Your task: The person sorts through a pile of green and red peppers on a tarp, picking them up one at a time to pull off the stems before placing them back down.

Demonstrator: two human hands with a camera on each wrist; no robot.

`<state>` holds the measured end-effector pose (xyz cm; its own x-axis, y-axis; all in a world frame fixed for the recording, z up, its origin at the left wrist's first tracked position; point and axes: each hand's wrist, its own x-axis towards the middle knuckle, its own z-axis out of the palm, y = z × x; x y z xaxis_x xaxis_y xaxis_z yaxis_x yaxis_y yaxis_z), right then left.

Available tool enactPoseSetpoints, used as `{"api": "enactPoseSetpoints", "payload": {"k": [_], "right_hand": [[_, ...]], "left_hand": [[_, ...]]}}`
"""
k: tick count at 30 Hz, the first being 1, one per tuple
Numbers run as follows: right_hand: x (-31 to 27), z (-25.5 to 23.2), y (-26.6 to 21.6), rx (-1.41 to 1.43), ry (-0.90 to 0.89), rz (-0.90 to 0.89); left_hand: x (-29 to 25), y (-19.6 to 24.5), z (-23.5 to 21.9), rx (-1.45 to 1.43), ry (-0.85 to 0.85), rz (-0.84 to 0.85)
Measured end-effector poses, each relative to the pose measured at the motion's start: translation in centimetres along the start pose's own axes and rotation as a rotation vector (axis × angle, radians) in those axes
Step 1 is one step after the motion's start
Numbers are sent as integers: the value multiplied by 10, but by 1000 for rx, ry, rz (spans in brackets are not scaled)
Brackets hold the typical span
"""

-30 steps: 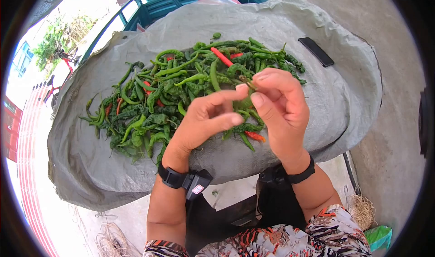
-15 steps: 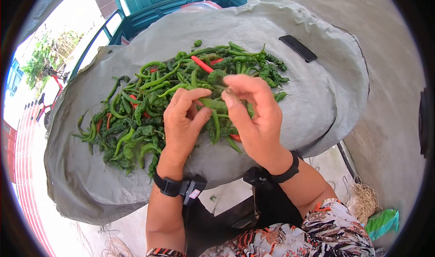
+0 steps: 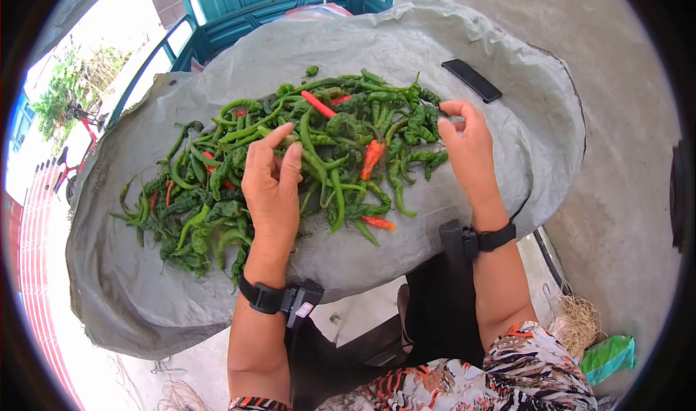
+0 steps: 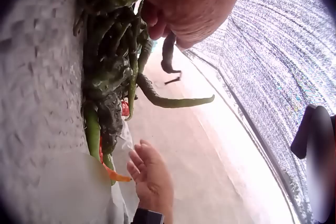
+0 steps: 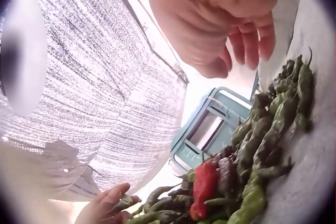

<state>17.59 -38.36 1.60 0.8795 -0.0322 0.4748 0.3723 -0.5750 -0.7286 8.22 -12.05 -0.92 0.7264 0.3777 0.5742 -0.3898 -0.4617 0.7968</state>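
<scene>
Green chili peppers [image 3: 239,172], many shrivelled, with some red ones among them, lie heaped on a grey sheet [image 3: 362,266]. My left hand [image 3: 270,183] is over the near middle of the heap, fingers bent. A slim dark-looking pepper [image 4: 168,53] sticks out from under its fingers in the left wrist view; its other end is hidden. At the heap's right edge, my right hand [image 3: 470,146] hovers with loosely bent fingers and nothing in them. An orange-red pepper [image 3: 372,160] lies between the two hands.
A black phone [image 3: 471,80] lies on the sheet at the back right. Behind the sheet stands a teal metal frame [image 3: 275,9]. Dry straw-coloured fibre [image 3: 576,324] and a green bag [image 3: 607,359] are on the floor at the lower right.
My hands were close together over the heap, my right fingertips pinching a small piece. Since then my right hand has moved right and let go, and the orange-red pepper has come into view.
</scene>
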Motion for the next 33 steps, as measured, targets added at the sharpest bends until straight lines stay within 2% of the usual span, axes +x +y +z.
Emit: {"api": "enactPoseSetpoints", "payload": {"k": [3,6,7,10,15,17,20,22,24,27,30,33], "right_hand": [[-3,-8,16,-276,-161,-23],[-9,-13,34,-411,-280,-142],[-9,-14,35,-425,-319,-103],[-8,-19,32,-472,-411,-26],[-16,-29,25,-538,-461,-96],[-15,-31,29,-464,-447,-86],[-8,-28,36,-266,-325,-66],[-7,-28,26,-98,-254,-21],[-8,-25,10,77,-222,52],[-14,-7,1,360,-216,-16],[-29,4,-25,247,-311,-26],[-41,16,-51,145,-433,-133]], "left_hand": [[1,4,3,26,50,25],[1,3,5,61,61,11],[1,1,5,76,59,3],[0,-3,1,32,-86,-69],[0,-7,4,172,-83,88],[1,-15,4,221,-70,168],[-1,-4,2,215,-75,-9],[-1,9,0,255,-89,-42],[-1,11,1,274,-73,-15],[-3,9,4,250,3,105],[-2,14,4,192,80,186],[-1,11,-3,121,-23,162]]}}
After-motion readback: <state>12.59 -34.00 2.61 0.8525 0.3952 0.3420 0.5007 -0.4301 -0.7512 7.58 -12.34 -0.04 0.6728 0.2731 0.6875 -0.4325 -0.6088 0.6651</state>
